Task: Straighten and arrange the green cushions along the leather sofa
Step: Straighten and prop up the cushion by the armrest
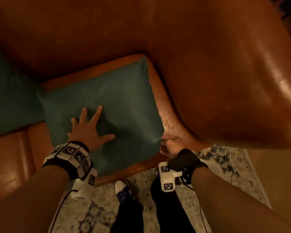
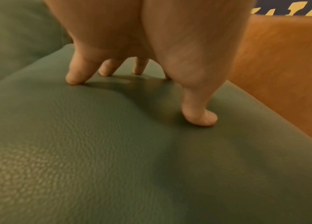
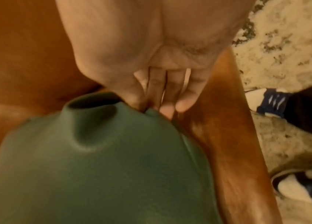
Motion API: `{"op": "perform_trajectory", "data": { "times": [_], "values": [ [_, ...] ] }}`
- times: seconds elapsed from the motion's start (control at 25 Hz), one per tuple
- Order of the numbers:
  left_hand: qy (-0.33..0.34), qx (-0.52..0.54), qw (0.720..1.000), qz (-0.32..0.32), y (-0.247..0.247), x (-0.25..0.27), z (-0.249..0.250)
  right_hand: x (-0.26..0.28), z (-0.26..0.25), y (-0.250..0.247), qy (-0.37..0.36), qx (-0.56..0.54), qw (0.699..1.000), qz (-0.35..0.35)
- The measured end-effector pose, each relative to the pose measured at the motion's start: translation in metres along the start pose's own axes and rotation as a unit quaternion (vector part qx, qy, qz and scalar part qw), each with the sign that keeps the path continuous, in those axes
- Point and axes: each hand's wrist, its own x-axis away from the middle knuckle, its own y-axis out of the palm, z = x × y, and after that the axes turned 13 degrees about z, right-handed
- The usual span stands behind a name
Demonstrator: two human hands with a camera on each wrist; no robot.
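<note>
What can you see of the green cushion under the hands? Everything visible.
The green cushion is square, plump, with a pebbled leather-like cover. It lies flat on the sofa seat, in the corner by the armrest. Its far left corner meets a second green cushion. The left hand presses on it with spread fingers, denting the surface. The right hand pinches its near right corner, which is puckered there. No zip or tag shows.

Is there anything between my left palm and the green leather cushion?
Nothing: the left hand presses its spread fingers straight onto the green leather cushion, per the left wrist view.
</note>
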Motion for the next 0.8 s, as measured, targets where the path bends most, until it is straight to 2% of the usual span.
{"op": "perform_trajectory", "data": {
  "times": [0.08, 0.12, 0.2, 0.24, 0.32, 0.36, 0.44, 0.52, 0.6, 0.68, 0.8],
  "values": [
    [0.008, 0.002, 1.0, 0.006, 0.004, -0.003, -0.001, 0.003, 0.025, -0.012, 0.009, -0.064, 0.996, 0.065],
    [0.015, -0.003, 1.0, 0.007, 0.008, -0.003, -0.001, 0.006, 0.046, -0.018, 0.047, -0.128, 0.987, 0.088],
    [0.019, -0.012, 1.0, 0.015, 0.014, -0.001, -0.002, 0.018, 0.092, -0.023, 0.146, -0.242, 0.957, 0.071],
    [0.017, -0.013, 1.0, 0.021, 0.015, 0.0, -0.004, 0.022, 0.111, -0.024, 0.182, -0.259, 0.947, 0.061],
    [0.026, -0.008, 0.999, 0.025, 0.016, -0.001, -0.004, 0.026, 0.121, -0.032, 0.192, -0.264, 0.943, 0.07],
    [0.03, -0.008, 0.999, 0.027, 0.015, -0.003, -0.005, 0.021, 0.115, -0.036, 0.169, -0.261, 0.946, 0.094],
    [0.034, -0.014, 0.999, 0.032, 0.016, -0.003, -0.005, 0.014, 0.086, -0.043, 0.076, -0.251, 0.957, 0.125],
    [0.044, -0.02, 0.998, 0.041, 0.019, -0.002, -0.004, 0.004, 0.05, -0.039, -0.003, -0.206, 0.977, 0.061],
    [0.047, -0.02, 0.998, 0.046, 0.019, 0.0, -0.006, 0.001, 0.02, -0.026, -0.046, -0.095, 0.994, 0.002],
    [0.044, -0.011, 0.998, 0.046, 0.018, 0.001, -0.008, -0.003, 0.009, -0.019, -0.08, -0.008, 0.997, 0.012],
    [0.044, -0.006, 0.998, 0.047, 0.016, 0.002, -0.01, -0.004, 0.015, -0.028, -0.156, 0.019, 0.986, 0.048]
  ]
}}
